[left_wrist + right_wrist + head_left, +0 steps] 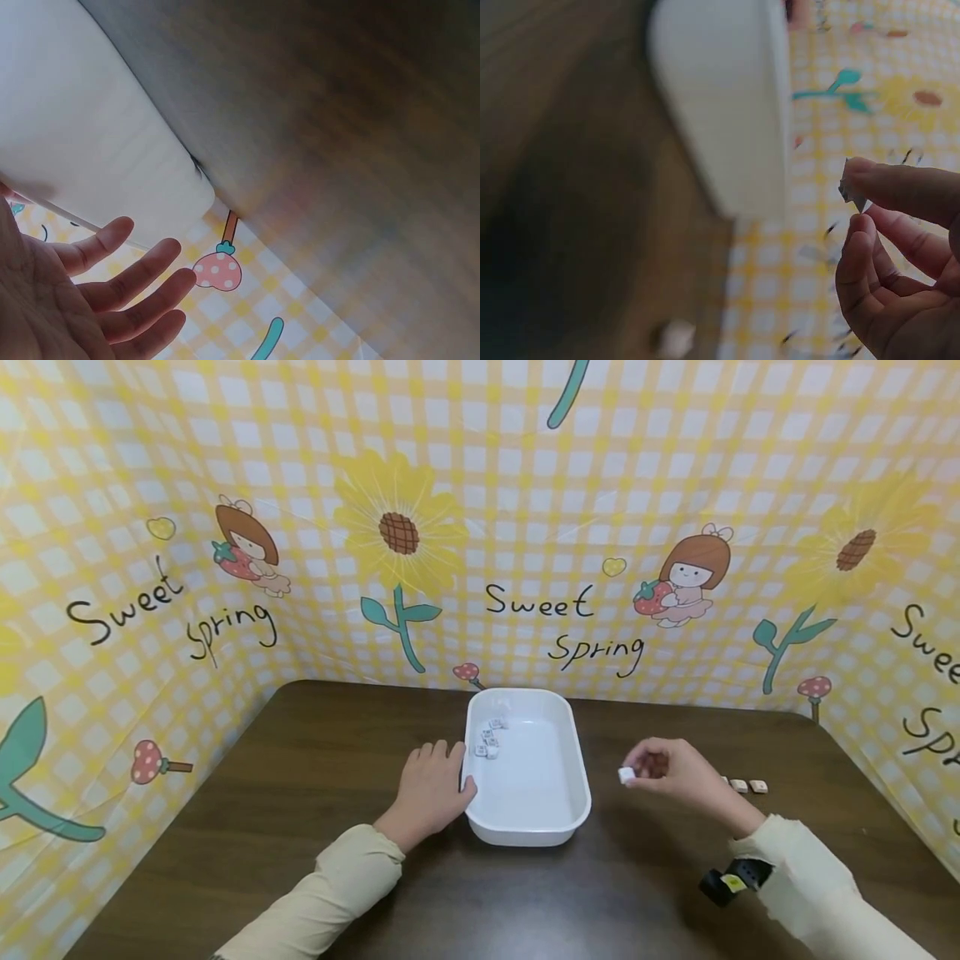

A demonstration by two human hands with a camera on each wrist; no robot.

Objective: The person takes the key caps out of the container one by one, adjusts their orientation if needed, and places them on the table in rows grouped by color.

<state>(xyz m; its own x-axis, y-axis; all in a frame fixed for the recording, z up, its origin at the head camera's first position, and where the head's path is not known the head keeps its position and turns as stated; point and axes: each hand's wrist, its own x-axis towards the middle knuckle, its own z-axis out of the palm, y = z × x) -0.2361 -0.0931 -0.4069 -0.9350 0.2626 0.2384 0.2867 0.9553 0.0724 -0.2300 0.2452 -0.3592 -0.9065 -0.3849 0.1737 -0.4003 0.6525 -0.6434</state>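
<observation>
A white rectangular tub [528, 827] stands on the table with several small white keycaps [491, 743] clustered inside near its left wall. My left hand [431, 785] rests at the tub's left side, the thumb at the rim. In the left wrist view its fingers [139, 289] spread loosely beside the outer wall. To the right of the tub, above the table, my right hand [675, 772] pinches one white keycap [627, 775] between thumb and fingers. The right wrist view shows this keycap [853, 187] at the fingertips, its face not readable.
More white keycaps [750, 786] lie in a row on the dark wooden table [337, 752], partly hidden behind my right wrist. A yellow checked cloth [525, 510] hangs along the table's back and sides. A black band [735, 881] is on my right wrist.
</observation>
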